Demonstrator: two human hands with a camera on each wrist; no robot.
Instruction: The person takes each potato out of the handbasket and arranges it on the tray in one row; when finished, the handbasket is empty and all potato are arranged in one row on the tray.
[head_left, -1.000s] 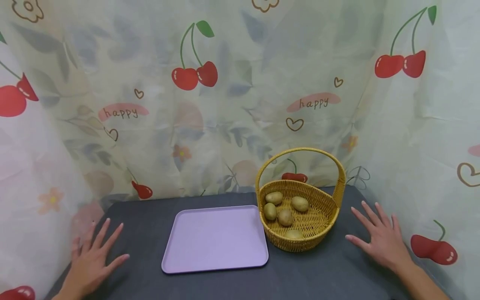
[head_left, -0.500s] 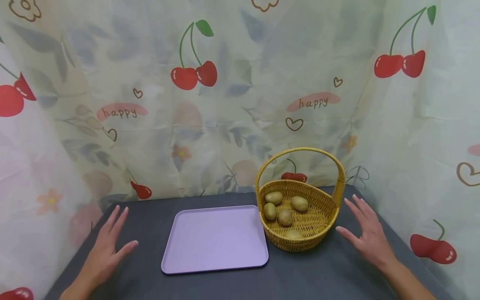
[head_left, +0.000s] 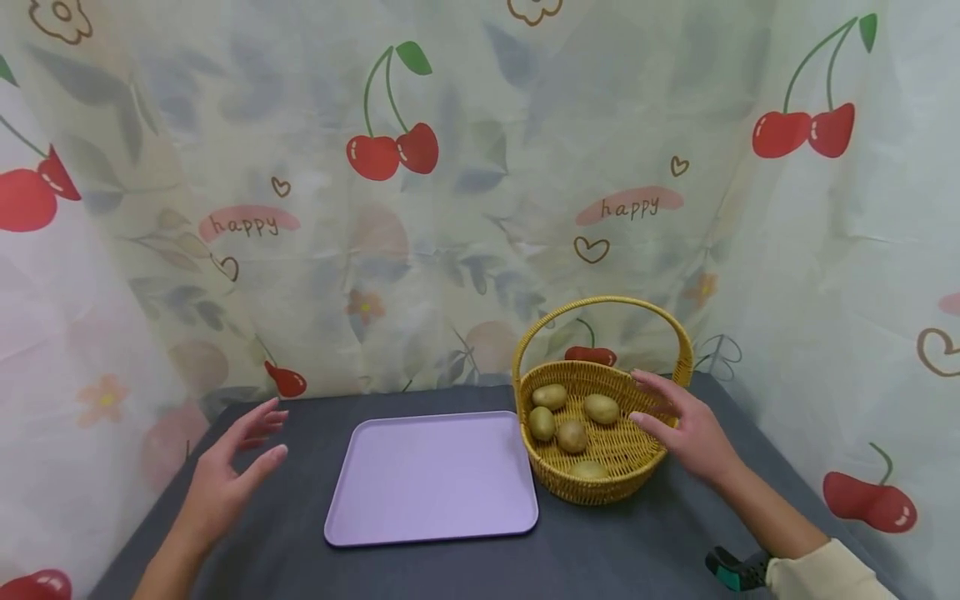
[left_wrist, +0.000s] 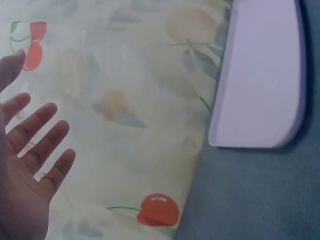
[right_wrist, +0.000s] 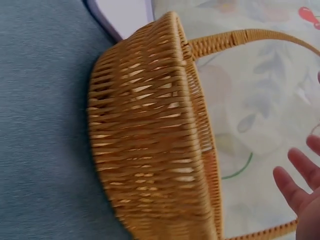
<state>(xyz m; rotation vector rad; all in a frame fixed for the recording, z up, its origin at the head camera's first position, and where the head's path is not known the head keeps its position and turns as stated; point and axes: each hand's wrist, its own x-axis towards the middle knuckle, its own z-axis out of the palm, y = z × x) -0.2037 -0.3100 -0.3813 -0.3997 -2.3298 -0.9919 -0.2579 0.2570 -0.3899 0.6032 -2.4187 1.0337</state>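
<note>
A wicker basket [head_left: 592, 493] stands at the right of the dark table [head_left: 615, 558], with five potatoes [head_left: 602, 409] inside: four toward its left and far parts, one by the near wall. Its tall handle [head_left: 684, 354] arches overhead. The right hand [head_left: 693, 429] is at the basket's right side, fingers extended with a gentle bend, thumb apart, holding nothing; its fingertips overlap the basket's right part in the head view, and I cannot tell whether they touch it. A dark band [head_left: 738, 571] and a pale sleeve [head_left: 825, 575] show farther down that arm. The left hand [head_left: 221, 475] is at the left, gripping nothing, fingers loosely bent and thumb spread away. Between the hands, just left of the basket, lies a purple tray [head_left: 435, 479]. A cherry-printed curtain [head_left: 465, 275] hangs behind.
</note>
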